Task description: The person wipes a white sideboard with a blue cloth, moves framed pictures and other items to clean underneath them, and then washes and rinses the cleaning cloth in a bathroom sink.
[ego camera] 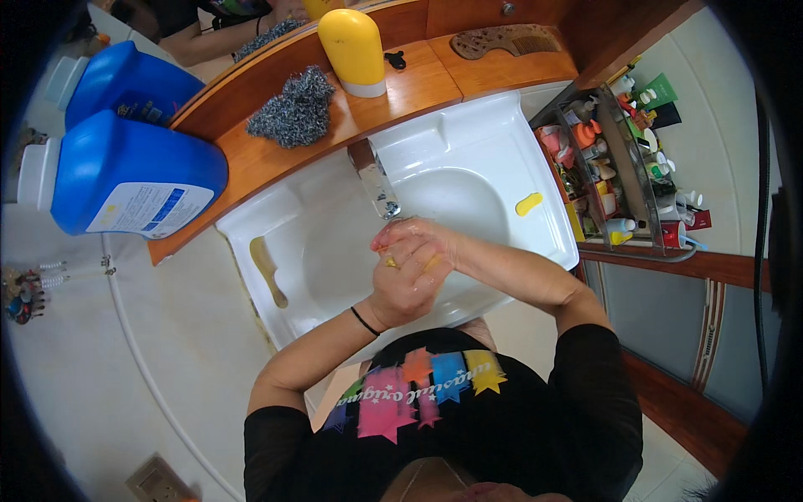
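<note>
My left hand (408, 279), with a gold ring on a finger and a black elastic band at the wrist, is wrapped over my right hand (420, 233). Both are wet and pressed together above the white washbasin (539, 150), close to the end of the chrome faucet (376, 182). A bit of yellow shows between the hands; I cannot tell what it is. The right palm and most of its fingers are hidden. On the basin's left rim lies a yellowish comb (268, 273), and on its right rim a small flat yellow piece (529, 204).
A wooden shelf (433, 75) behind the basin bears a steel wool scourer (295, 110), a yellow bottle (352, 53), a wooden comb (502, 42) and a large blue jug (138, 163). At right, a rack (627, 182) is crowded with bottles and tubes. A mirror (241, 37) stands behind the shelf.
</note>
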